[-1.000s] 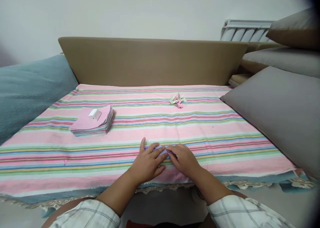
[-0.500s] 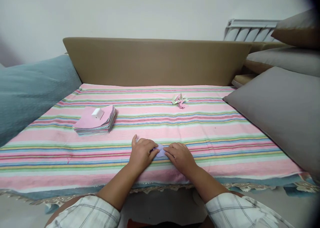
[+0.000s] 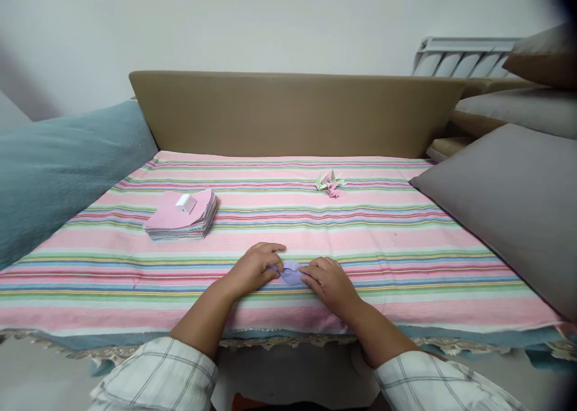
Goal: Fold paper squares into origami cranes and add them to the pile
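Note:
A small folded piece of purple paper [image 3: 292, 274] lies on the striped cloth [image 3: 270, 228] close to the front edge, between my hands. My left hand [image 3: 258, 265] pinches its left end, thumb below and index finger curled over it, with another finger stretched out above. At the right end, my right hand [image 3: 328, 283] has its thumb and fingertips pressed together on the paper. My fingers cover both ends, so only the middle with its creases shows.
A stack of coloured paper sheets [image 3: 180, 222] stands at the left, with a small white block [image 3: 186, 203] on top. Folded pink and green paper figures [image 3: 331, 184] sit farther back. A blue cushion [image 3: 72, 164] borders the left, grey cushions [image 3: 505, 207] the right.
My left hand has turned lower and flatter, its raised finger now reaching forward over the paper. More of the purple paper shows between my hands. The view has shifted slightly left.

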`<state>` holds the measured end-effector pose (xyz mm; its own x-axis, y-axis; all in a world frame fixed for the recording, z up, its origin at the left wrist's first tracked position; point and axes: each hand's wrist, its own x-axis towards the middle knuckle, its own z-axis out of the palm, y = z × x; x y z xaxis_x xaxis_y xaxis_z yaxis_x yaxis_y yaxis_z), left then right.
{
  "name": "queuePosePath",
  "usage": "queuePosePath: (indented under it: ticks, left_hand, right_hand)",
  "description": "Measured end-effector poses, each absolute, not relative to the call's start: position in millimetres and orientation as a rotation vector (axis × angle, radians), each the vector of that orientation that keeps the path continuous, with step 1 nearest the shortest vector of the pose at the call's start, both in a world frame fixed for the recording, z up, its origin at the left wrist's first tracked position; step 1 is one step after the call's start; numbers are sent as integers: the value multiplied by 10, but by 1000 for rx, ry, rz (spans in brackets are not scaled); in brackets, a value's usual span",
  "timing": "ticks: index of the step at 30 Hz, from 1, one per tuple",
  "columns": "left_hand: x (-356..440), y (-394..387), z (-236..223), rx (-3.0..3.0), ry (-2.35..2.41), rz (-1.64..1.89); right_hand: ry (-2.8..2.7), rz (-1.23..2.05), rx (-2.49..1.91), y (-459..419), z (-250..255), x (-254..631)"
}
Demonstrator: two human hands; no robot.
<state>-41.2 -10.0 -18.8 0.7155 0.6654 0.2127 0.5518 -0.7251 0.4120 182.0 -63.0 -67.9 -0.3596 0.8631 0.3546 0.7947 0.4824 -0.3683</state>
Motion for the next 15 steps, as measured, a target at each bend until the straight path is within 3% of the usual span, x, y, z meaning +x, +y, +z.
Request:
queuePosePath:
  ticks: [15]
  left_hand:
    - [-505, -12, -104, 2572, 1043, 343]
  right_hand:
    - [-2146, 185, -1433, -639, -624, 1737]
